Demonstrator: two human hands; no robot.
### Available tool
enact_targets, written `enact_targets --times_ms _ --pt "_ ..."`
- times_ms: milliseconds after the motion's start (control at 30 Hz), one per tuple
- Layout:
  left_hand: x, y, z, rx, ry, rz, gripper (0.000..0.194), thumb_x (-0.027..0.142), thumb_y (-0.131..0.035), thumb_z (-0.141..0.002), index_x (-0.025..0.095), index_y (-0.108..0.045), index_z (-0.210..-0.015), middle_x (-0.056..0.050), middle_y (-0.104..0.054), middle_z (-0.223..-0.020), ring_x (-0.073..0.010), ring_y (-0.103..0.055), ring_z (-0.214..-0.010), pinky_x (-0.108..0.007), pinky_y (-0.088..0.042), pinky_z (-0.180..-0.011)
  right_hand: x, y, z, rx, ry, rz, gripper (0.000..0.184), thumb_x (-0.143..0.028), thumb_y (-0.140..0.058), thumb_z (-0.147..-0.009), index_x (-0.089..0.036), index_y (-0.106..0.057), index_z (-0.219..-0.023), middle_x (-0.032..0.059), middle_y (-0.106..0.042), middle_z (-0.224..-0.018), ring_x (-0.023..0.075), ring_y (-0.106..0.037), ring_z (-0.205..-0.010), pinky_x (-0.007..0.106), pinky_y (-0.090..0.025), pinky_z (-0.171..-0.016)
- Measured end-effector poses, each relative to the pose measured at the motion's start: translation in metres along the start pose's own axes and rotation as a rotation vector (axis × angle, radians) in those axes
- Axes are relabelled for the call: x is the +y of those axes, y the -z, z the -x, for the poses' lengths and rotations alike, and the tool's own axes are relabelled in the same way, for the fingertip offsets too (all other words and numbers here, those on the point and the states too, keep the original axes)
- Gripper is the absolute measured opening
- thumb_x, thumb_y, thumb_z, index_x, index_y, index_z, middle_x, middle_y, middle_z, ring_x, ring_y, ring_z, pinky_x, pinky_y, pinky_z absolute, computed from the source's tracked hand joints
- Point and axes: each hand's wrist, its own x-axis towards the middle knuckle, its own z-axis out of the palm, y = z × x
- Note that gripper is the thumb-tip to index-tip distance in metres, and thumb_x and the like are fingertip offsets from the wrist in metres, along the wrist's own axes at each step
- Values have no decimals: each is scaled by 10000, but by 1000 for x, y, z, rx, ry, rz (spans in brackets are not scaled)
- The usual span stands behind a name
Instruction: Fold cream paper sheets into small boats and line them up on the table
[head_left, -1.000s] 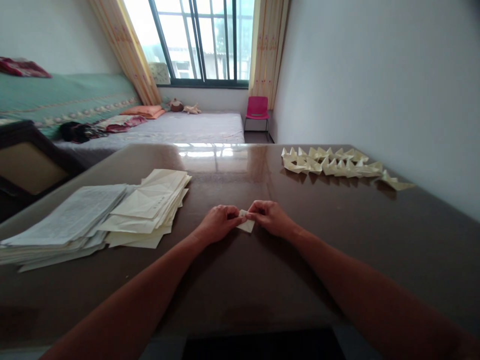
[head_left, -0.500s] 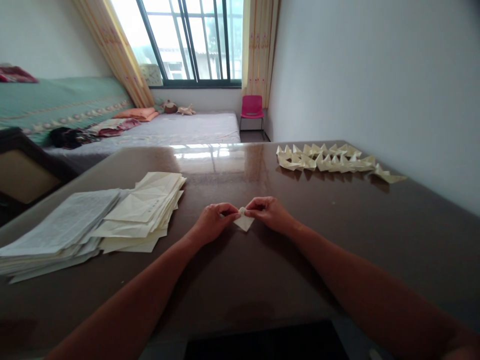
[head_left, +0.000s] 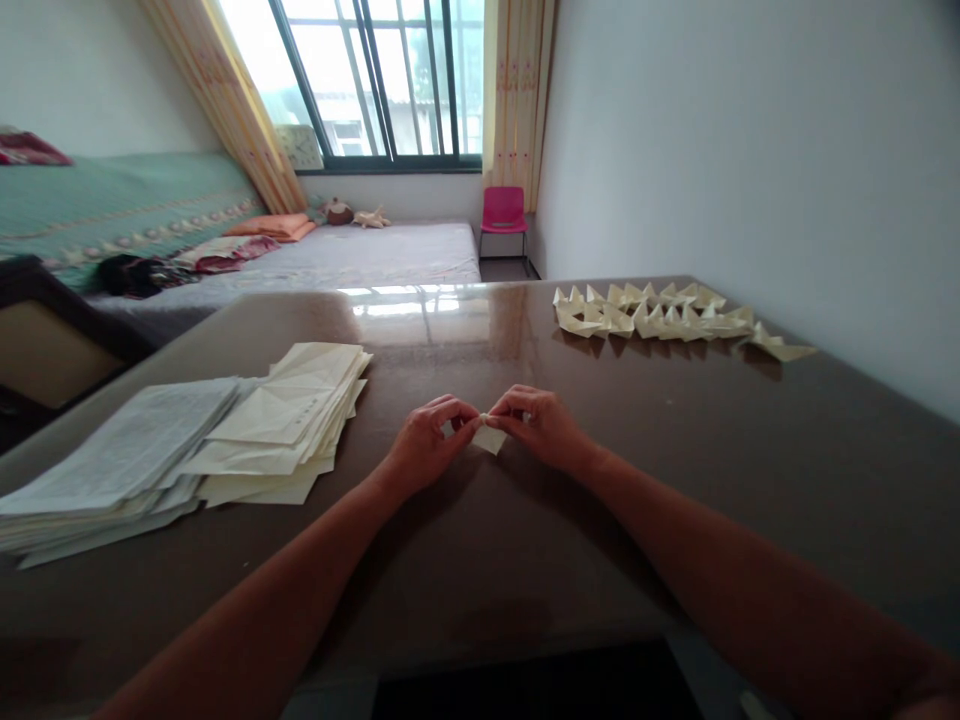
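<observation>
A small folded piece of cream paper (head_left: 490,440) is held over the middle of the brown table, its lower corner pointing toward me. My left hand (head_left: 435,435) pinches its left side between thumb and fingers. On the opposite side, my right hand (head_left: 538,420) pinches it the same way, and the fingertips of both hands nearly meet at the top. My fingers hide the paper's upper part. Several folded paper boats (head_left: 652,312) stand in rows at the far right of the table.
To the left lie a stack of cream paper sheets (head_left: 289,415) and a stack of greyish printed sheets (head_left: 120,440). The glossy table (head_left: 465,560) reaches toward a bed (head_left: 405,250) and a pink chair (head_left: 503,210). A white wall runs along the right.
The fingertips of both hands have drawn closer together at the top of the folded paper, and less of it shows. The stacks and paper boats stay in place.
</observation>
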Motion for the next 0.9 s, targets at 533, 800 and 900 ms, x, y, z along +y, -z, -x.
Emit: enact_targets --times_ms 533,800,900 --pt "14 8 5 50 -103 -118 192 316 -504 -891 205 -657 -859 -32 -621 -850 -145 -566 -801 -229 -431 -661 -10 2 -1 26 -77 -172 273 -448 -681 -762 -187 -636 -697 -12 -616 -691 107 -494 -625 228 -373 -581" --pt "9 12 0 197 15 -18 195 348 -517 -879 191 -619 -823 -10 -603 -822 -128 -552 -755 -209 -426 -604 -1 7 -5 90 -137 -357 248 -413 -699 -737 -177 -626 -716 -8 -617 -691 109 -500 -631 234 -401 -592" --pt "5 12 -2 245 76 19 203 366 -517 -872 187 -609 -846 -12 -604 -834 -129 -557 -754 -206 -431 -587 1 7 -6 125 -191 -428 274 -442 -693 -728 -184 -604 -747 -13 -607 -689 106 -512 -620 226 -414 -567"
